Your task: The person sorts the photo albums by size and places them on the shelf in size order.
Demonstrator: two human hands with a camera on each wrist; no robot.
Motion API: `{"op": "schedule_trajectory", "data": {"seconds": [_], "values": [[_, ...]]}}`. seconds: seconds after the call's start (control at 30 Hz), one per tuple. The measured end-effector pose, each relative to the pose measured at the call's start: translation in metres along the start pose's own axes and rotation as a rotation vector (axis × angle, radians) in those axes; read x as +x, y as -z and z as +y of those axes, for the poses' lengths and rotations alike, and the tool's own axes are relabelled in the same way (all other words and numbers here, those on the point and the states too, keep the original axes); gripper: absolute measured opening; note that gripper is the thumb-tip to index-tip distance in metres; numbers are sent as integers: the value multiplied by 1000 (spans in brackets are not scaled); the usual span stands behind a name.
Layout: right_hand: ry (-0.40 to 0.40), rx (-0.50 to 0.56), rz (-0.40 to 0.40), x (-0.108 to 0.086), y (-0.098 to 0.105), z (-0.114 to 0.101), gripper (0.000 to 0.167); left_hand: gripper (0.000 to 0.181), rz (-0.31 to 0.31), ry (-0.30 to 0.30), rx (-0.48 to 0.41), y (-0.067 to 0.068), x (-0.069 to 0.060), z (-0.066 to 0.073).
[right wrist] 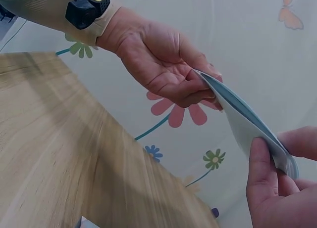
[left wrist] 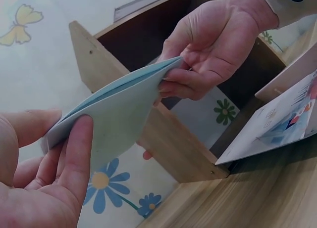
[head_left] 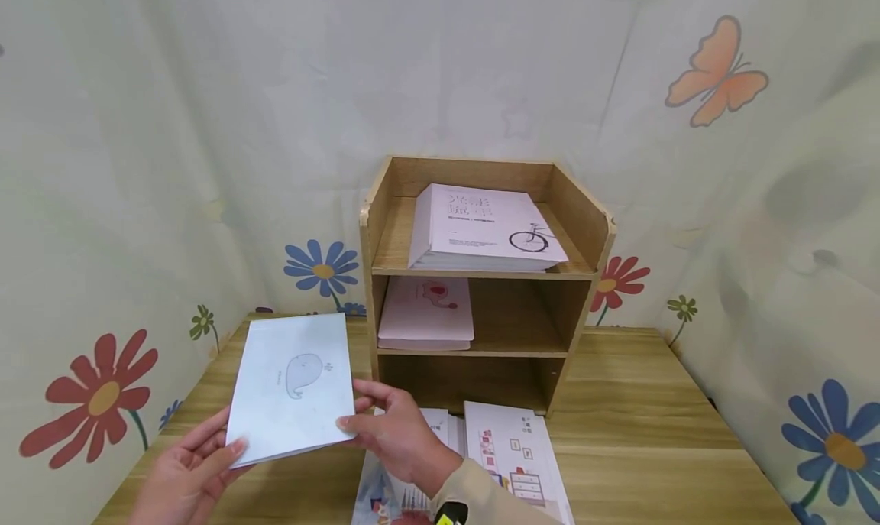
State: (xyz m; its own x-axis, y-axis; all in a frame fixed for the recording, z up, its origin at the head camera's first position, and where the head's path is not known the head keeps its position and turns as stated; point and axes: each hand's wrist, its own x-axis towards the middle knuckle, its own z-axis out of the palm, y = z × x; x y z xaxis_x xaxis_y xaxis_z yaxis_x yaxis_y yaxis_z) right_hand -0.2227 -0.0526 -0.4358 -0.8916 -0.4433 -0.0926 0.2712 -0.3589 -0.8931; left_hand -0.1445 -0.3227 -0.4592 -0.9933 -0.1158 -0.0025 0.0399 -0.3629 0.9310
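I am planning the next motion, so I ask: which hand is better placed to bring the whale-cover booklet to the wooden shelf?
Probably the right hand: it pinches the whale-cover booklet on the side nearer the wooden shelf, while the left hand holds the side farther away.

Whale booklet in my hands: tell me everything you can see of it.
The thin booklet looks like pale blue paper, its cover printed with a grey whale turned sideways. It is tilted above the tabletop, left of the wooden shelf, its leaves slightly parted. The left hand and right hand pinch its near corners.
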Motion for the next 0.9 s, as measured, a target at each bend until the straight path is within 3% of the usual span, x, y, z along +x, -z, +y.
{"op": "schedule_trajectory", "data": {"seconds": [0.37,0.63,0.9], "values": [[3,2,-28,-22,6,-12,60,46,35,67,35,-11,-10,4],[20,-3,-51,-35,6,-19,59,49,6,18,9,-15,-18,5],[12,-21,-47,-46,7,-25,61,48,6,26,34,-19,-25,9]]}}
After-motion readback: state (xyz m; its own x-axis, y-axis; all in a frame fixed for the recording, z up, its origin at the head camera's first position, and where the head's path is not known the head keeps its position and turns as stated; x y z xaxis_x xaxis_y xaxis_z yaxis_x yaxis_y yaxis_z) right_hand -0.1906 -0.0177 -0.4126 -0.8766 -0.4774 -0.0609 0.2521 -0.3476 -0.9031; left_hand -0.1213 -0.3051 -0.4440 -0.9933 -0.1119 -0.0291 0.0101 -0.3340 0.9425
